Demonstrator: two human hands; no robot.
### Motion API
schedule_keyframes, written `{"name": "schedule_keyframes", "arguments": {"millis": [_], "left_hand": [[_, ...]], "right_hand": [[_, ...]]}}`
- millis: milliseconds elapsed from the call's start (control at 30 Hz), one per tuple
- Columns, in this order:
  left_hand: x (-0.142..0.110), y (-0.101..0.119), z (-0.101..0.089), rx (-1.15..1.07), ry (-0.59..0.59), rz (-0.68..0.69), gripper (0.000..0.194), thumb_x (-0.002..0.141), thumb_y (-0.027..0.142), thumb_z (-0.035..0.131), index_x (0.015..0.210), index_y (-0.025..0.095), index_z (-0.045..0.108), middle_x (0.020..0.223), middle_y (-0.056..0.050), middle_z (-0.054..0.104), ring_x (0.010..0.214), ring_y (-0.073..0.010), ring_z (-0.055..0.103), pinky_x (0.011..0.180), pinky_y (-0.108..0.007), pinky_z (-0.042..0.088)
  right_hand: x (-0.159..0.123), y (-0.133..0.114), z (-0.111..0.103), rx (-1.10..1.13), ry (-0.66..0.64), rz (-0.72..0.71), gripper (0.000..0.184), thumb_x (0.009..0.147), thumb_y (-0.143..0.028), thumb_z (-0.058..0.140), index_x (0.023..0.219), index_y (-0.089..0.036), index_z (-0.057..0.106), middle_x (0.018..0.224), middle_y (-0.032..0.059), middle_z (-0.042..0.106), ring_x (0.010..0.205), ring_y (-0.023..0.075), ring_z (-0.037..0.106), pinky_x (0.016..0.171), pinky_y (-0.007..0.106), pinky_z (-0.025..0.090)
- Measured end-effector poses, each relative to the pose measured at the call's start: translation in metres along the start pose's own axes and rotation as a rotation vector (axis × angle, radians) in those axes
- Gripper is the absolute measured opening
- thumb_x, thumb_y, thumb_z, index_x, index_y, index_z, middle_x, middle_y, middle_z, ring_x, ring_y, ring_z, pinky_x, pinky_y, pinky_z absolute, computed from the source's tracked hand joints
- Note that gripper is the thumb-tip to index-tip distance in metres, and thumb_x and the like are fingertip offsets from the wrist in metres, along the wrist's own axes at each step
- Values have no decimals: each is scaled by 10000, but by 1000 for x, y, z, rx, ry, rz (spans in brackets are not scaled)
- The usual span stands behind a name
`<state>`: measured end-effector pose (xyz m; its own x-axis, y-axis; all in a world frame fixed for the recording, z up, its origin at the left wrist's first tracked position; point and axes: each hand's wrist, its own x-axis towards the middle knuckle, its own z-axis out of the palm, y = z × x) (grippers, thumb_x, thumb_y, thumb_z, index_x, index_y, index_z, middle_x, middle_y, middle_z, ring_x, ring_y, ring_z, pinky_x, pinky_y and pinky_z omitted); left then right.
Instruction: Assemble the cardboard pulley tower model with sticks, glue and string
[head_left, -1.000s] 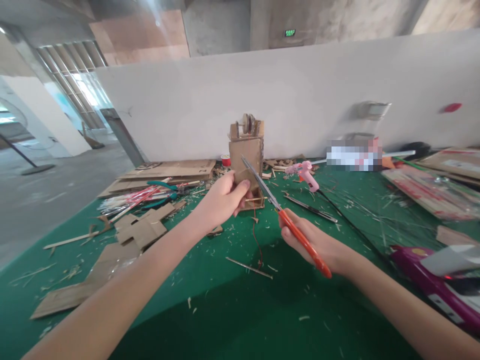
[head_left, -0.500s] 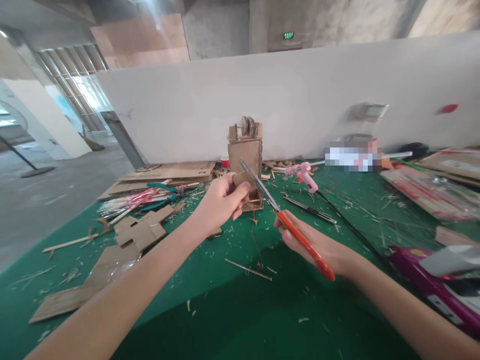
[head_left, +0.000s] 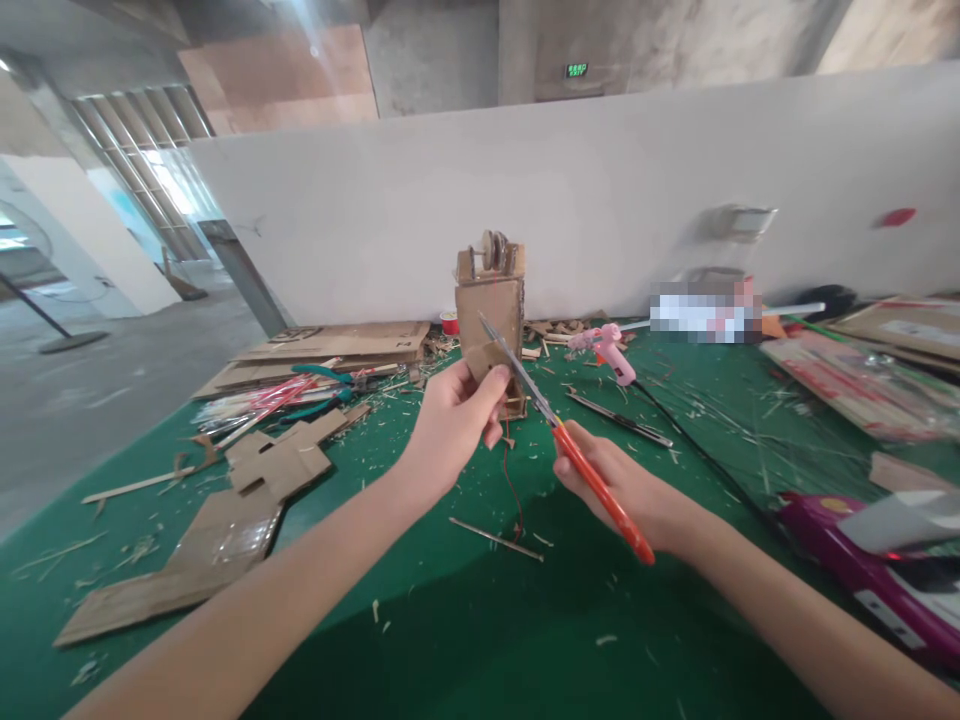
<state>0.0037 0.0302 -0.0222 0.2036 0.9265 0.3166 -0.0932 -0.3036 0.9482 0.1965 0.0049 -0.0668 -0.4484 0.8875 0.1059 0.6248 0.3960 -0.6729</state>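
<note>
Right in front of the cardboard tower (head_left: 491,300), the left hand (head_left: 450,425) pinches a small cardboard piece (head_left: 484,358) between thumb and fingers. Just right of the tower, the right hand (head_left: 626,490) is closed around the orange-handled scissors (head_left: 559,440), whose blades touch the piece. Farther right of the tower lies a pink glue gun (head_left: 606,350) on the green table (head_left: 480,620).
</note>
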Motion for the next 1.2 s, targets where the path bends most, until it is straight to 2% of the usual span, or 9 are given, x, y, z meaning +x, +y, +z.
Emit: {"name": "schedule_keyframes", "arguments": {"millis": [100, 300, 600, 933, 1100, 1200], "left_hand": [[-3, -1, 4, 67, 45, 27, 196, 912, 315, 490, 771, 186, 447, 549, 71, 384, 378, -40, 373, 359, -193, 333], [-1, 2, -1, 185, -15, -10, 190, 927, 317, 459, 788, 188, 440, 541, 76, 369, 368, -48, 390, 367, -194, 331], [0, 7, -3, 219, -26, -12, 184, 925, 289, 446, 770, 190, 454, 543, 62, 377, 362, -52, 396, 360, -201, 316], [6, 10, -17, 300, -170, -17, 246, 911, 336, 473, 711, 207, 413, 542, 50, 355, 367, -59, 362, 375, -212, 332], [6, 16, -24, 393, -253, -21, 208, 920, 366, 456, 788, 209, 488, 564, 49, 330, 375, -63, 338, 384, -218, 317], [7, 19, -30, 482, -261, -42, 237, 916, 402, 455, 786, 208, 493, 560, 40, 359, 384, -75, 382, 383, -223, 303]], "right_hand": [[-1, -1, 1, 26, -6, 5, 382, 907, -604, 305, 809, -235, 323, 726, -28, 429, 627, 129, 392, 618, 315, 384], [-5, 0, -1, 48, -42, 1, 389, 897, -620, 304, 889, -234, 353, 807, -4, 465, 689, 149, 432, 648, 330, 400], [3, 3, 1, 10, -5, 13, 409, 903, -614, 305, 772, -227, 333, 726, -25, 412, 628, 123, 376, 618, 316, 367], [-5, -1, -8, 62, -77, -50, 432, 895, -631, 287, 885, -216, 410, 781, 1, 427, 670, 140, 409, 644, 321, 422], [-5, -2, -9, 3, -92, -45, 408, 900, -608, 315, 862, -214, 414, 782, 1, 431, 653, 133, 403, 622, 315, 411], [-4, -4, -8, -10, -85, -26, 393, 911, -594, 305, 821, -219, 379, 748, -11, 428, 630, 126, 387, 608, 310, 393]]}}
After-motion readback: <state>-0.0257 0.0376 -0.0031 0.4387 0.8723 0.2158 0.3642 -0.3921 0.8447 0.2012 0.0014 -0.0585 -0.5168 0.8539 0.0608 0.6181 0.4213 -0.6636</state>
